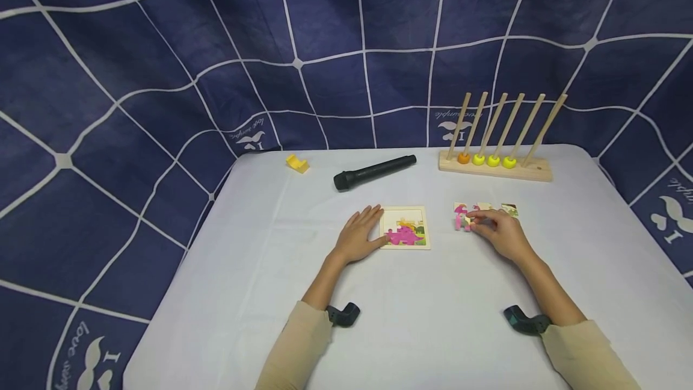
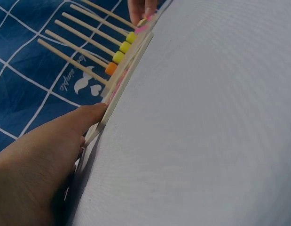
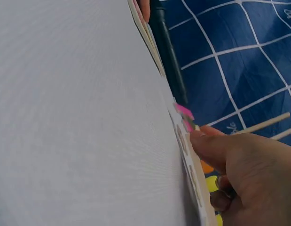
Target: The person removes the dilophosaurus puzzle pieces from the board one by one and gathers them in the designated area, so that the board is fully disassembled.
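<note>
A wooden jigsaw tray [image 1: 400, 247] lies on the table, partly filled with pieces that show a pink dinosaur; its upper left part is bare. My left hand [image 1: 357, 236] rests against the tray's left side, fingers straight and thumb over the lower edge. To the right, my right hand [image 1: 503, 235] pinches a pink and green puzzle piece [image 3: 186, 115] between thumb and forefinger. Around its fingertips lie loose puzzle pieces [image 1: 509, 209], partly hidden by the hand. In the left wrist view, the left thumb [image 2: 93, 115] touches the tray's rim.
Behind the tray lies a black microphone [image 1: 379, 171]. At the back right stands a wooden peg rack [image 1: 495, 170] with one orange and several yellow beads. A small yellow block [image 1: 297, 164] sits at the back left. A dark blue grid-patterned cloth [image 1: 325, 29] hangs behind the white table.
</note>
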The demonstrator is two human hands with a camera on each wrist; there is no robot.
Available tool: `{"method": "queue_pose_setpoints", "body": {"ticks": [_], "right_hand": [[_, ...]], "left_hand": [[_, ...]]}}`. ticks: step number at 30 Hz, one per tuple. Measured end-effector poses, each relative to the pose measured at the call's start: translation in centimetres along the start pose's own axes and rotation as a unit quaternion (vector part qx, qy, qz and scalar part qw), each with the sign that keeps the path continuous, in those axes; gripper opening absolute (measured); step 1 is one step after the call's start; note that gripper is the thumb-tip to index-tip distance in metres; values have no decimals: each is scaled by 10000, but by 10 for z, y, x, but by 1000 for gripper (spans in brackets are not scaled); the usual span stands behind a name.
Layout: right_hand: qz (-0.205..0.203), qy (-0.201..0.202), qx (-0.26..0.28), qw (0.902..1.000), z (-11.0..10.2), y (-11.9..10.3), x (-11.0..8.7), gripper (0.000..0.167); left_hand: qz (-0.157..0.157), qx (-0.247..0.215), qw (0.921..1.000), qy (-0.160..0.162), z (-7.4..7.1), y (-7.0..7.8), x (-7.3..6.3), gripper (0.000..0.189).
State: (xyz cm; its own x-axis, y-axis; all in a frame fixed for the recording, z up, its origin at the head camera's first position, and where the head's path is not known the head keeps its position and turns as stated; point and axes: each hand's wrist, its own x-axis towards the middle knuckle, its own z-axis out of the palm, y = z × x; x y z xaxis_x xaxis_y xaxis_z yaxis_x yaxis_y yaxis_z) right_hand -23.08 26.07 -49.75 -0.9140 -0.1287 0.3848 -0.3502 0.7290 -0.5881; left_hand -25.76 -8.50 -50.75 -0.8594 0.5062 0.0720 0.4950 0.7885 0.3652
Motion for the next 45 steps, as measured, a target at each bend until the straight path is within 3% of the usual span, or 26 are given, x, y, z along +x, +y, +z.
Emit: {"method": "queue_pose_setpoints", "body": {"ticks": [13,21,30,39,45], "right_hand": [[114,-339,169,9992,4,9,0,21],[192,-598,258,9977,2,7,-1,29],[179,-115,570,9981,2,-18,6,30],[-254,-174,916,9953,33,-58,21,31],[-394,-490,961,9934,59,-70,30,31]], "left_hand": [[-28,39,10000,-42,-1,1,0,73],[23,30,10000,-52,-2,0,-1,73],[165,-55,9997,-165,-3,-2,0,76],[-419,-58,9989,-182,-1,14,6,91],[-725,330,9968,-63,5,22,9,95]]}}
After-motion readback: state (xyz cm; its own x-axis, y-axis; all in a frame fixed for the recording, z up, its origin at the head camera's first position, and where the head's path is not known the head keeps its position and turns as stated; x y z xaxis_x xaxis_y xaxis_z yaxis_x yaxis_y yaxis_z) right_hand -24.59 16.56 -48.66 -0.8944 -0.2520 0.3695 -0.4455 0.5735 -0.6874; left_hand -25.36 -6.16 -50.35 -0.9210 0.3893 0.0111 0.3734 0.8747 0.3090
